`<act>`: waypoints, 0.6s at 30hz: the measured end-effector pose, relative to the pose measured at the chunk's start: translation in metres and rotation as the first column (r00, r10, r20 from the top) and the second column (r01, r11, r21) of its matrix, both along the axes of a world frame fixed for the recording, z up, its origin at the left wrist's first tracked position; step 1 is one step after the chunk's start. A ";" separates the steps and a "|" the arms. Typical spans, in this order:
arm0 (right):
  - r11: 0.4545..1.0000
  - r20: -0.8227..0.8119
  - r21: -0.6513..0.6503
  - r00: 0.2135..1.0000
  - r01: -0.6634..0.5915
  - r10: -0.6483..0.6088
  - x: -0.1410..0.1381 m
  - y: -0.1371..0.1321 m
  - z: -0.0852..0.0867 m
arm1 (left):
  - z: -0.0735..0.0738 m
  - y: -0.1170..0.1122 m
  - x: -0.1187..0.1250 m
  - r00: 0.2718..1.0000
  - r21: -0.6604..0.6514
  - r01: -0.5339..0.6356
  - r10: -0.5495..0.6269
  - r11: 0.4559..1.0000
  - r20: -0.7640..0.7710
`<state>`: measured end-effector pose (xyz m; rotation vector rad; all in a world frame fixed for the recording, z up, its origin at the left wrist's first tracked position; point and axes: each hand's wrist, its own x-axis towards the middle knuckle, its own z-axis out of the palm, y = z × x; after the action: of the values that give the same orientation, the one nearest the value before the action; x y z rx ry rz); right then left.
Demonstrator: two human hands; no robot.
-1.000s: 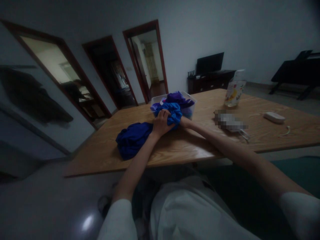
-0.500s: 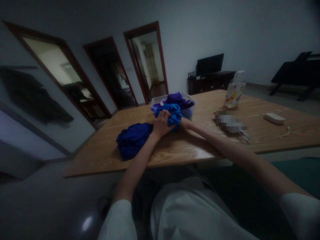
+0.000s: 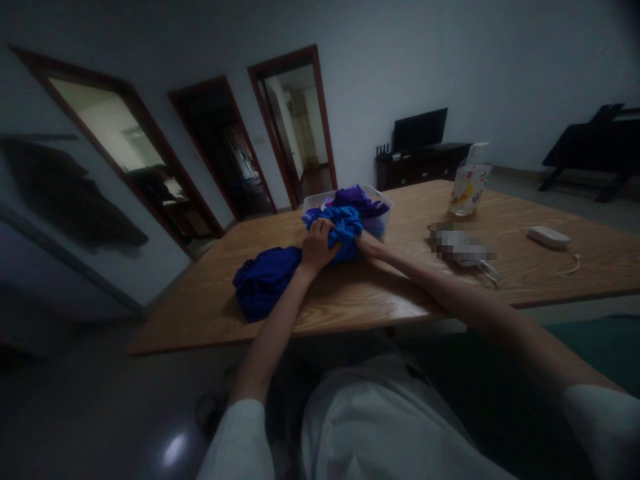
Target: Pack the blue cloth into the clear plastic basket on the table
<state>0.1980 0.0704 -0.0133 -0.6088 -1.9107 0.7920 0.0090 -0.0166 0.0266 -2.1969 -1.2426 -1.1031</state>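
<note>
I see both arms stretched forward over the wooden table (image 3: 400,293). My left hand (image 3: 317,243) is curled closed on a bunched light blue cloth (image 3: 345,227), with the fingers wrapped over its near side. My right hand (image 3: 364,245) lies against the same cloth from the right; most of it is hidden behind the fabric, so I cannot tell how far it is closed. The light blue cloth sits at the near edge of a clear plastic tub (image 3: 383,217), which holds a purple cloth (image 3: 357,197). A dark blue cloth (image 3: 263,280) lies heaped on the table just left of my left hand, touching the wrist area. Further right on the table stand a printed pouch (image 3: 467,190) and a white remote-shaped device (image 3: 549,237), well apart from the hands.
</note>
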 end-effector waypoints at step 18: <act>0.639 0.153 0.764 0.938 0.088 -0.311 -0.007 -0.031 0.006 | -0.007 0.023 -0.025 0.904 0.068 -0.029 -0.003 0.997 0.428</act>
<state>0.1910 0.0394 -0.0071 -0.3944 -2.1421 -0.2884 -0.0157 0.0060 0.0200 -1.9471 -1.3565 -1.6636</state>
